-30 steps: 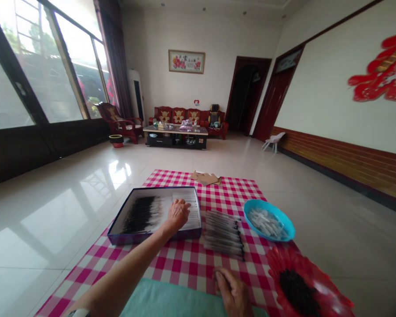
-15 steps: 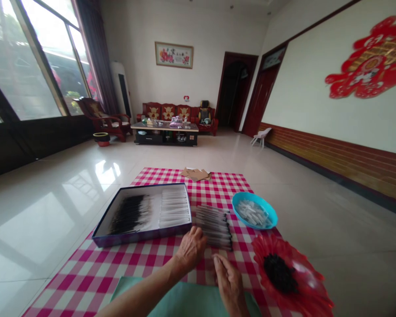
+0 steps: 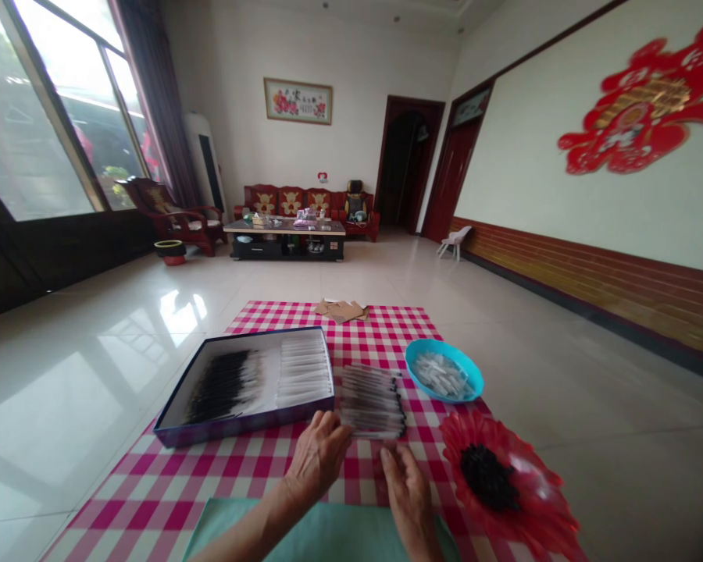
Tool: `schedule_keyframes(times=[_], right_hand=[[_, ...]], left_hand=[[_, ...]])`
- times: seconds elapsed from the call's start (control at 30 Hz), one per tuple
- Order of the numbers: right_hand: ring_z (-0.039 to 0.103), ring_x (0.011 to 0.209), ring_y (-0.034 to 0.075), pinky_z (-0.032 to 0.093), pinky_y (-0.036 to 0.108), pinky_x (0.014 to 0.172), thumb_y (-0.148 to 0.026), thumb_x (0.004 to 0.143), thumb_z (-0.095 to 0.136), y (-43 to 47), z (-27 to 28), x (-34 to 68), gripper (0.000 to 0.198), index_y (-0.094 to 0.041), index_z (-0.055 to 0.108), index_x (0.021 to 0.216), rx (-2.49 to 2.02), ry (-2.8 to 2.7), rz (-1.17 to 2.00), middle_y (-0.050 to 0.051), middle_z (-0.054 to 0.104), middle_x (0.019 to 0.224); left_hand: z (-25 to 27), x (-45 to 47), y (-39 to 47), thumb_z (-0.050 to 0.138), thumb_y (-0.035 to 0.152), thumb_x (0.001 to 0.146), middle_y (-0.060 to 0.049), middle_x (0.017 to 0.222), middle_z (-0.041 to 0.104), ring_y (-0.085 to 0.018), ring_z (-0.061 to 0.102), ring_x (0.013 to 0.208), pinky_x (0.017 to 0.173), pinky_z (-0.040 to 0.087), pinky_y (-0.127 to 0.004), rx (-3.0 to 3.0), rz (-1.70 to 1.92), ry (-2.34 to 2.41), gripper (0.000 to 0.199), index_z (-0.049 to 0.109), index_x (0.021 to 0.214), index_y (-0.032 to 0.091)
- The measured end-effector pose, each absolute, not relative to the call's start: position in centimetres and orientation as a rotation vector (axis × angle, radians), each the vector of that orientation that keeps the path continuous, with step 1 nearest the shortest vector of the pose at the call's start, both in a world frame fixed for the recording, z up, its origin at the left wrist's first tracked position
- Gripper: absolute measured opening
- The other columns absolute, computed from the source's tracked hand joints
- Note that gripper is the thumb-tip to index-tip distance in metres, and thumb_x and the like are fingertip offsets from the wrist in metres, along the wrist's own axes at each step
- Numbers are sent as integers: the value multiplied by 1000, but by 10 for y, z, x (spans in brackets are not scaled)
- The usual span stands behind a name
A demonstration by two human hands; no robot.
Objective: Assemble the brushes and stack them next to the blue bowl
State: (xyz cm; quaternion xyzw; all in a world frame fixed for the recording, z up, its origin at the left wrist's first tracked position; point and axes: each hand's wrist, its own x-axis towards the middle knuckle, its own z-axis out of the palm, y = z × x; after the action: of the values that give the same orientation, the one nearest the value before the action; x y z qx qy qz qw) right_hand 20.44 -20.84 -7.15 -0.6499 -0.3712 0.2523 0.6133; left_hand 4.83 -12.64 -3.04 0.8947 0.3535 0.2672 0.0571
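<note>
My left hand point(image 3: 321, 451) is closed, its fingertips at the left end of the nearest clear pen barrel point(image 3: 376, 434). This barrel lies at the near side of a row of similar clear barrels with black tips point(image 3: 370, 394) on the checked cloth. To the right, my right hand point(image 3: 408, 492) has thumb and forefinger pressed together just below the row; whatever is between them cannot be made out. Left of the row stands a shallow dark-blue box point(image 3: 240, 428), with black-ended thin sticks point(image 3: 223, 382) on its left and white ones point(image 3: 305, 367) on its right.
A blue bowl point(image 3: 478, 381) of short clear pieces stands right of the row. Nearer is a red petal-shaped dish point(image 3: 539, 499) holding small black parts point(image 3: 487, 476). Torn cardboard point(image 3: 343, 311) lies at the cloth's far end. Green fabric point(image 3: 322, 535) lies under my forearms.
The whole view has shifted slightly. My left hand has drawn back a little to the left from the row's near end. My right hand stays pinched, slightly closer to the row.
</note>
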Motion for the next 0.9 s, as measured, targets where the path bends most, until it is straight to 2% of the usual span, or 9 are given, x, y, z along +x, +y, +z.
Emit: schedule_keyframes(times=[0.13,0.3,0.4,0.47,0.6,0.7,0.9], right_hand=[[66,75,23,54,27,62,-55,68,64,-209,-69,205,50,-16,64,100,-1467,-733,627,8,71,87],[60,53,18,48,24,46,-57,71,60,-216,-56,201,44,-17,68,88,-1456,-788,754,3,67,61],[61,57,19,49,25,49,-57,74,57,-217,-53,202,42,-18,70,83,-1483,-876,701,4,68,65],[62,61,20,50,26,53,-57,72,58,-216,-55,202,40,-19,70,78,-1520,-911,617,4,69,68],[59,52,17,47,23,47,-55,75,57,-214,-66,199,37,-20,68,68,-1552,-989,641,2,66,57],[56,46,15,44,21,42,-55,76,56,-215,-71,196,38,-20,66,65,-1543,-997,694,1,64,53],[62,55,19,49,24,49,-54,76,56,-213,-65,196,37,-20,69,71,-1553,-1027,694,3,68,59]], left_hand=[[-31,31,-135,43,20,90,-4,82,52,-17,46,79,69,40,-26,2692,804,1088,19,62,87,22],[-40,23,-138,40,15,88,-4,82,56,-18,50,79,72,40,-29,2736,782,1079,21,60,89,22],[-48,28,-143,39,11,86,-5,87,59,-19,52,80,83,37,-37,2783,839,1080,28,56,107,21],[-51,36,-149,40,12,86,-5,87,60,-19,53,78,84,36,-38,2775,846,1080,31,52,112,22],[-52,55,-162,42,18,89,-3,82,59,-18,51,75,72,37,-32,2704,827,1008,17,56,96,23],[-51,62,-167,42,21,90,-2,79,58,-18,49,74,69,35,-30,2646,879,1000,15,56,84,22],[-53,59,-165,43,23,91,-2,73,57,-17,47,71,68,32,-31,2647,930,1023,19,55,77,22]])
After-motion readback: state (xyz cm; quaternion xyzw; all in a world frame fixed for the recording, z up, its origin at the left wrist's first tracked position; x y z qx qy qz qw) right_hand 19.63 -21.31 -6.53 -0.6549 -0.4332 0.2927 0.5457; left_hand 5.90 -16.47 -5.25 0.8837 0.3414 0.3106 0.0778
